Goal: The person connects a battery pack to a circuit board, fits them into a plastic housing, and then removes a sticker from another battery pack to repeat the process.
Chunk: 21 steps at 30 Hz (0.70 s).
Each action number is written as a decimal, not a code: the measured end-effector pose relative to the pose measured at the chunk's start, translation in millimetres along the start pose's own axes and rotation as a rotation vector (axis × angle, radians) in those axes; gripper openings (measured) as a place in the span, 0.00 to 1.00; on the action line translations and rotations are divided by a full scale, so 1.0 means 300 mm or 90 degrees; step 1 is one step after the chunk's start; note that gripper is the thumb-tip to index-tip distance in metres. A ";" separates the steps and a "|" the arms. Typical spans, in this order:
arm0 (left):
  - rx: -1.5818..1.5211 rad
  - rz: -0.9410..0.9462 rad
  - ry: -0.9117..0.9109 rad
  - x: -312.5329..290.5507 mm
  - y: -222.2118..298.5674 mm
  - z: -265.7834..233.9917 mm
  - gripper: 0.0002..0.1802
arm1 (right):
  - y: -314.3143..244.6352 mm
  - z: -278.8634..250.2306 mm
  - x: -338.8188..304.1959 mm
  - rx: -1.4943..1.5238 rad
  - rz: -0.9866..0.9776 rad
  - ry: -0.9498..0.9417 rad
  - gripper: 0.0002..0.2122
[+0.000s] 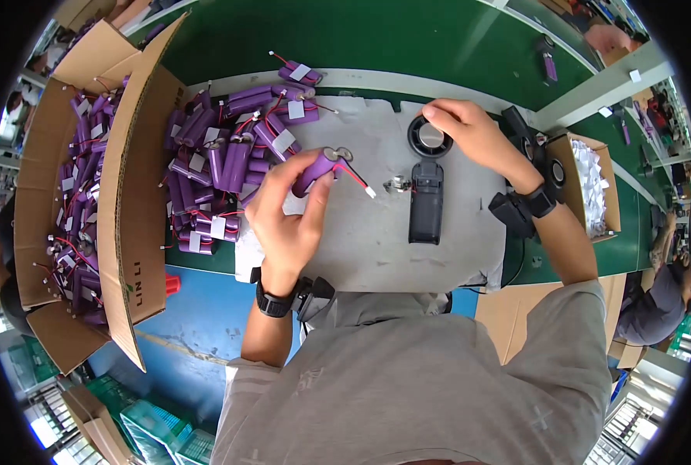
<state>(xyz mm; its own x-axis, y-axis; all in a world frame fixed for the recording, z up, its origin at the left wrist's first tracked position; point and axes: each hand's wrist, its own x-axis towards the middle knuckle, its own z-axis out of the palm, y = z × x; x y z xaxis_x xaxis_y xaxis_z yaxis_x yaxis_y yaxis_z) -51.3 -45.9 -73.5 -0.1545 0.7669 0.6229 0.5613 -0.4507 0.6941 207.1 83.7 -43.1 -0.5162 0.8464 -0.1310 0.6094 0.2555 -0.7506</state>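
My left hand (285, 225) pinches a purple battery pack (314, 172) above the left part of the grey work mat (345, 248). Red and black wires run from the pack to a white plug that hangs free. At the far side of the mat, my right hand (477, 136) closes its fingers on the rim of a round black fan head (417, 147) with a silver centre. Just below it lies a dark, open handle housing (426, 209). A small metal part with wires (396, 184) rests against the housing's left side.
Purple battery packs (233, 159) are heaped left of the mat. Beyond them stands a cardboard box (142, 225) full of similar packs. At the right, a small carton (613, 194) holds silvery pieces, with black fan parts (543, 151) beside it. Other people work nearby.
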 end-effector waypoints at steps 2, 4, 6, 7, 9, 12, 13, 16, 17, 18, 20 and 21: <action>-0.070 -0.064 -0.002 -0.025 0.060 0.020 0.17 | 0.044 0.025 -0.039 -0.027 -0.028 0.064 0.13; -0.287 -0.173 -0.026 0.027 0.129 0.067 0.20 | 0.033 0.029 -0.078 -0.026 -0.134 0.144 0.13; -0.390 -0.233 -0.041 0.081 0.155 0.122 0.22 | 0.004 0.009 -0.132 -0.049 -0.343 0.307 0.13; -0.399 -0.251 -0.095 0.105 0.154 0.149 0.22 | -0.008 -0.013 -0.171 0.017 -0.380 0.272 0.13; -0.419 -0.289 -0.207 0.151 0.136 0.209 0.23 | -0.032 -0.084 -0.263 0.136 -0.451 0.211 0.13; -0.512 -0.373 -0.233 0.221 0.091 0.338 0.23 | -0.075 -0.171 -0.367 0.177 -0.550 0.166 0.13; -0.567 -0.408 -0.251 0.248 0.080 0.403 0.23 | -0.087 -0.195 -0.385 0.162 -0.557 0.152 0.14; -0.565 -0.413 -0.243 0.226 -0.032 0.552 0.21 | -0.081 -0.246 -0.374 0.082 -0.519 0.110 0.14; -0.570 -0.416 -0.245 0.221 -0.067 0.583 0.21 | -0.073 -0.246 -0.370 0.057 -0.495 0.100 0.14; -0.575 -0.412 -0.242 0.236 -0.077 0.615 0.20 | -0.061 -0.257 -0.347 0.029 -0.480 0.090 0.14; -0.587 -0.407 -0.224 0.258 -0.107 0.632 0.19 | -0.045 -0.248 -0.329 0.008 -0.458 0.095 0.14; -0.577 -0.409 -0.201 0.253 -0.128 0.596 0.18 | -0.047 -0.231 -0.312 0.022 -0.468 0.093 0.15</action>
<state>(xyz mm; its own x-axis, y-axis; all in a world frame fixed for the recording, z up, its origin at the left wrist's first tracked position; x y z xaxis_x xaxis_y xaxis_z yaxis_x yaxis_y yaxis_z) 60.9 111.3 -117.4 0.0818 0.9961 0.0315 -0.3561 -0.0003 0.9344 288.6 33.3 24.7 -0.6961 0.5175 0.4976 0.1176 0.7659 -0.6321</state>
